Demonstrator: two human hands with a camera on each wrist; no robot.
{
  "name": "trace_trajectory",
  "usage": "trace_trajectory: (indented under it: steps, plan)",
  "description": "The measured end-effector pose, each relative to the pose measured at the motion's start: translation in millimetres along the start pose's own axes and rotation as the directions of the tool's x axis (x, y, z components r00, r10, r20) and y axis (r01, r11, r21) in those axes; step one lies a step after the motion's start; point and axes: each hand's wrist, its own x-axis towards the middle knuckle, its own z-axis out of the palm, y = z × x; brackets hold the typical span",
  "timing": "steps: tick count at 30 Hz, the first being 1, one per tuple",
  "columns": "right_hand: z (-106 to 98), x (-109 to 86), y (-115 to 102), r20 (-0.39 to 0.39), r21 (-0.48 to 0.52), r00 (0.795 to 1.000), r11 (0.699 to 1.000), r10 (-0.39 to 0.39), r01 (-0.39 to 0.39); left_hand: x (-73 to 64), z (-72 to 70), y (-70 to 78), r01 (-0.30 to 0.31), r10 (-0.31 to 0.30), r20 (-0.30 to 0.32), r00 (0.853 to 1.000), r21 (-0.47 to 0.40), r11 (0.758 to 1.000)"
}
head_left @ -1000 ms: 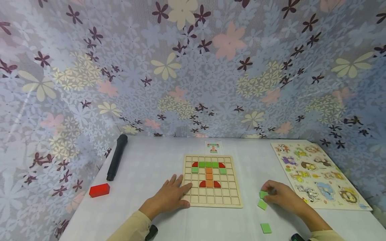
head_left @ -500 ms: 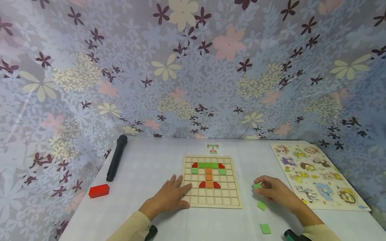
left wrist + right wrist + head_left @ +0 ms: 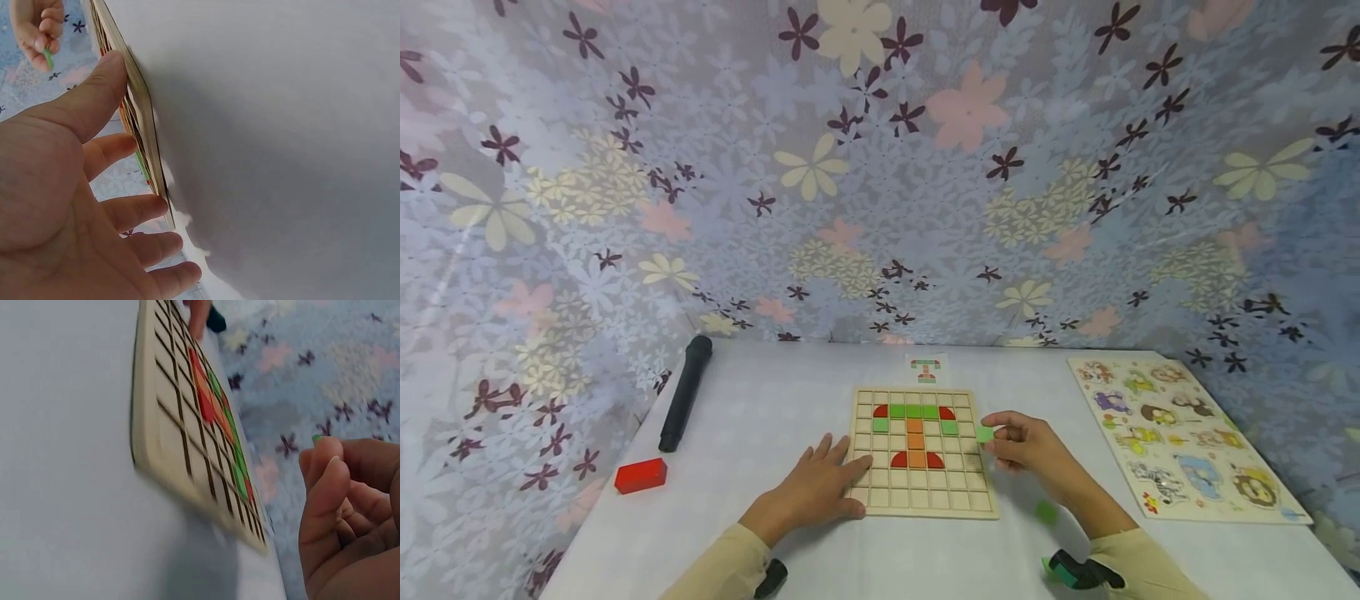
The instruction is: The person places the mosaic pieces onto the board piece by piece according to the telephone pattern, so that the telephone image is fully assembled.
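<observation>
A wooden grid board (image 3: pixel 949 500) lies mid-table, with red quarter-round, green square and orange square tiles forming a T shape in its cells. My left hand (image 3: pixel 816 483) rests at its left side, fingers spread and fairly straight, fingertips touching the edge. Between thumb and fingers, my right hand (image 3: pixel 1033 454) pinches a green square tile (image 3: pixel 985 433) just off the board's right edge. In the right wrist view only a sliver of that tile (image 3: pixel 316 438) shows past the fingertips. Another green tile (image 3: pixel 1047 512) lies below the right hand; a further one is mostly hidden behind the wrist strap.
Behind the board lies a small pattern card (image 3: pixel 927 367) showing a similar T shape. An animal picture puzzle (image 3: pixel 1183 437) is at the right. A black rod like a microphone (image 3: pixel 685 392) and a red block (image 3: pixel 641 475) sit at the left. Floral cloth hangs behind.
My right hand has picked a green tile off the table at the right and carried it left and up to the board's right edge. My left hand has stayed in place.
</observation>
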Motion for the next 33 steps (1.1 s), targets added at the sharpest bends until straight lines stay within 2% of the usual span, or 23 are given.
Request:
trace_trajectory:
  steps: [4, 11, 13, 16, 19, 24, 28, 33]
  plan:
    - [26, 12.3, -4, 0.041, 0.048, 0.999, 0.999, -0.015, 0.013, -3.1, -3.3, 0.7, -0.018, 0.018, -0.01, 1.0, -0.014, 1.0]
    - [71, 24.9, -9, 0.103, 0.027, 0.994, 0.999, -0.027, 0.025, -2.0, -3.9, 1.1, -0.022, 0.022, -0.003, 1.0, -0.017, 1.0]
    - [84, 26.3, -9, 0.111, 0.007, 0.993, 1.0, -0.03, 0.029, -0.9, -2.2, 0.2, -0.012, 0.012, 0.002, 1.0, -0.019, 1.0]
    - [100, 27.9, -7, 0.12, -0.09, 0.991, 0.994, -0.058, 0.069, -0.1, -1.0, -0.5, -0.002, 0.002, 0.008, 1.0, -0.021, 1.0]
    - [112, 28.4, -5, 0.112, -0.264, 0.989, 0.956, -0.097, 0.124, -0.1, -0.5, -0.7, -0.003, 0.003, 0.007, 1.0, -0.023, 1.0]
    - [122, 28.1, -4, 0.089, -0.474, 0.983, 0.861, -0.16, 0.183, 0.0, 0.3, -0.4, -0.009, 0.009, 0.003, 1.0, -0.027, 1.0]
    - [126, 26.8, -5, 0.087, -0.535, 0.978, 0.819, -0.191, 0.207, 0.9, 1.1, -0.1, -0.011, 0.011, 0.001, 1.0, -0.019, 1.0]
    - [128, 25.5, -6, 0.094, -0.556, 0.974, 0.8, -0.208, 0.225, 0.5, 1.3, -0.2, -0.018, 0.017, -0.008, 1.0, -0.012, 1.0]
